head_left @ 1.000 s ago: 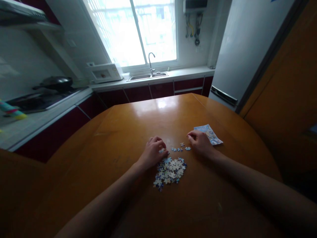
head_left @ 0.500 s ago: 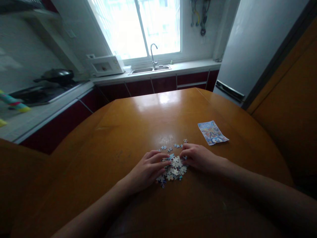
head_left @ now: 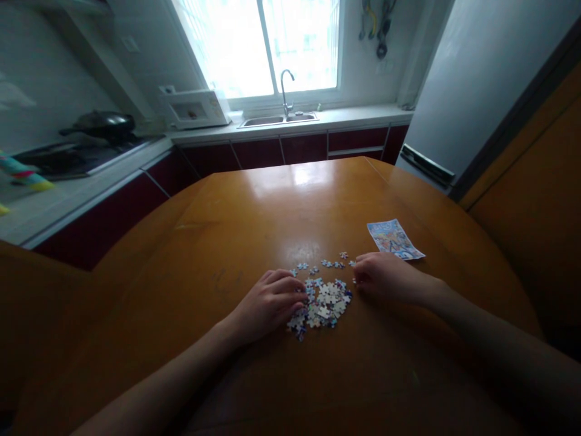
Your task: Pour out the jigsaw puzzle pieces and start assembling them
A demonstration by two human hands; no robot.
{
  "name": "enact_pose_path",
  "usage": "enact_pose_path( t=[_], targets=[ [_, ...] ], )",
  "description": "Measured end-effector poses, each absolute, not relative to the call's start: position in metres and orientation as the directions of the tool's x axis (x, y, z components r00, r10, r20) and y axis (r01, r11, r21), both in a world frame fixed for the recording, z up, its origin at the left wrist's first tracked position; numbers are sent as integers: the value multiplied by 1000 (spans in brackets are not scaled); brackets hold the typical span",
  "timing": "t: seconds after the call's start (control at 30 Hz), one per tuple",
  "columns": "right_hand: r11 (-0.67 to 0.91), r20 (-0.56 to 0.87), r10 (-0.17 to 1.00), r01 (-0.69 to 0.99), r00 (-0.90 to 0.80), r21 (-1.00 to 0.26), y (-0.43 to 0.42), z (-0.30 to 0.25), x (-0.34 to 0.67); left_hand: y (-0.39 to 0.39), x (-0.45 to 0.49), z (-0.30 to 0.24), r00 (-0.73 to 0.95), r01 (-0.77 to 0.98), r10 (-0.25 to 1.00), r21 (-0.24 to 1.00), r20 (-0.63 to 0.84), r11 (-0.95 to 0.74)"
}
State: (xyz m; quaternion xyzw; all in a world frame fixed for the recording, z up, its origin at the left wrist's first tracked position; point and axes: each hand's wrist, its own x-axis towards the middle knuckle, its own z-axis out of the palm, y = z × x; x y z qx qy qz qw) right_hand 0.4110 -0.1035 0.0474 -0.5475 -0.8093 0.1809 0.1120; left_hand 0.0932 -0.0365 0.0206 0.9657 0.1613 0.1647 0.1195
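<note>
Whether either hand pinches a piece you cannot tell: your left hand [head_left: 272, 301] touches the pile's [head_left: 323, 303] left edge, your right hand [head_left: 385, 278] curls just right of it, the pieces look unjoined, and a few singles [head_left: 327, 264] lie just beyond.

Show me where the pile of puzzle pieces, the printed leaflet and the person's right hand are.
pile of puzzle pieces [head_left: 323, 303], head view, middle of the heap.
printed leaflet [head_left: 394, 238], head view, centre of its printed face.
right hand [head_left: 385, 280], head view, back of the hand.
</note>
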Motion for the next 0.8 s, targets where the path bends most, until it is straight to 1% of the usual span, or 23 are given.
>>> enact_pose_path(
  t=[0.07, 0.13, 0.27, 0.37, 0.47, 0.57, 0.7, 0.8],
  targets=[
    [334, -78, 914, 848, -398, -412, -106, 49, 411, -33, 92, 19, 882, 283, 366, 286, 298, -915],
    [335, -76, 914, 846, -399, -414, -107, 50, 410, -29, 90, 20, 870, 289, 375, 286, 320, -914],
    [346, 55, 929, 808, -366, -477, -105, 46, 404, -19, 85, 22, 853, 290, 385, 292, 352, -911],
    [396, 107, 910, 766, -400, -506, -104, 37, 396, -10, 81, 21, 841, 284, 406, 348, 357, -893],
    [402, 90, 903, 751, -421, -524, -104, 31, 389, -3, 79, 20, 824, 282, 443, 424, 353, -861],
    [396, 80, 901, 735, -425, -551, -106, 32, 388, -1, 79, 19, 816, 284, 466, 466, 341, -838],
    [389, 86, 900, 700, -426, -599, -107, 37, 387, -2, 80, 21, 818, 294, 468, 458, 333, -839],
    [321, 37, 916, 676, -399, -663, -106, 38, 389, -4, 80, 22, 812, 323, 478, 425, 334, -845]
  ],
)
